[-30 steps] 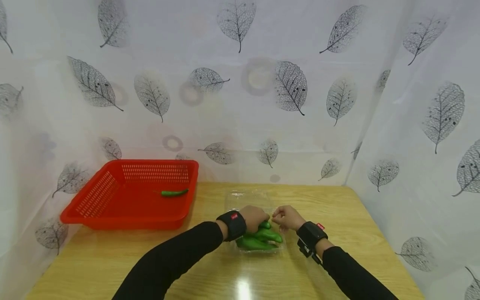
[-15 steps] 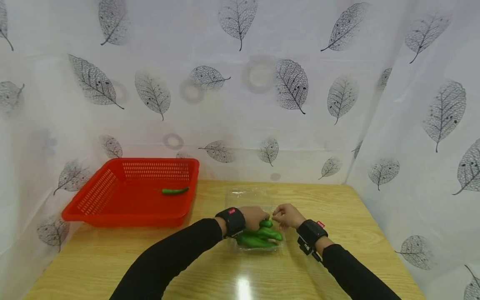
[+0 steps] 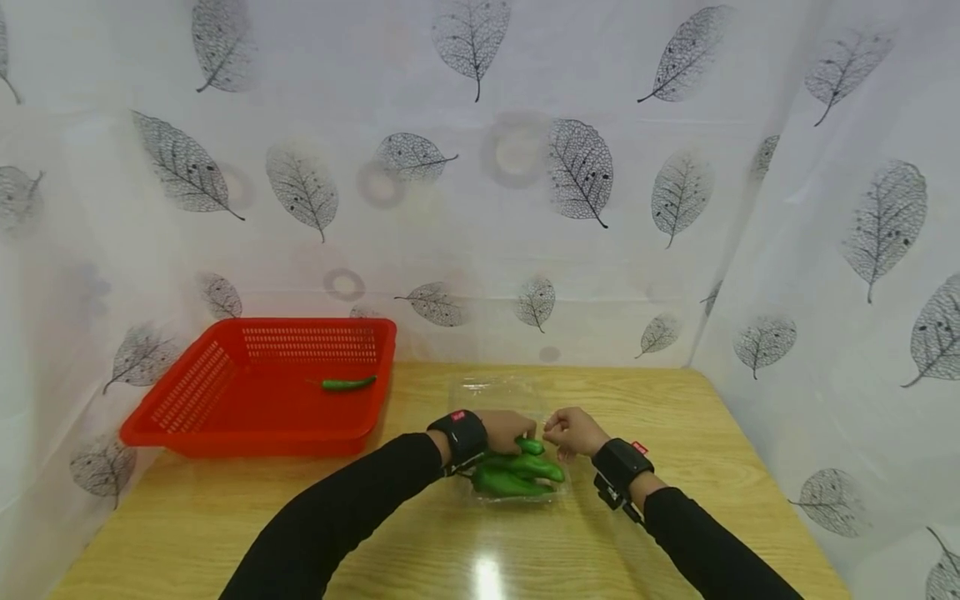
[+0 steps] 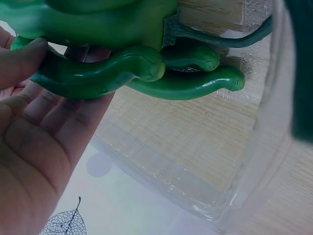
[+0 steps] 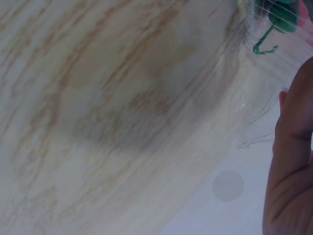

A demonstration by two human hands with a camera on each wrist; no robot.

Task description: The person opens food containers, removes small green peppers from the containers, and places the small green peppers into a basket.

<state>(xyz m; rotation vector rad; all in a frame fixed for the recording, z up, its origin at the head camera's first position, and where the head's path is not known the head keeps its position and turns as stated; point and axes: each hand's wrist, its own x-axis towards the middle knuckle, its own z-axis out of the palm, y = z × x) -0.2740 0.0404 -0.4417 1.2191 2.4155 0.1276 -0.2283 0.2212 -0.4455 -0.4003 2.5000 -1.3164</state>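
A clear plastic box (image 3: 564, 492) with its lid (image 3: 487, 396) folded back stands on the table, holding several green peppers (image 3: 513, 482). My left hand (image 3: 504, 429) is over the box. In the left wrist view, its thumb lies on top of a curved green chili pepper (image 4: 98, 78) and its fingers sit beneath, pinching it beside a larger pepper (image 4: 112, 24) and two more slim ones. My right hand (image 3: 576, 432), fingers curled, pinches the box's right edge. In the right wrist view, part of that hand (image 5: 293, 147) is cut off by the frame.
A red plastic basket (image 3: 277, 446) stands on the left of the wooden table (image 3: 637, 550), with one green chili pepper (image 3: 348, 384) inside. A white curtain with a leaf print (image 3: 465, 225) hangs behind and at both sides.
My left hand has shifted slightly left, and more of the chili pepper under its fingers shows. The right hand stays at the box's edge.
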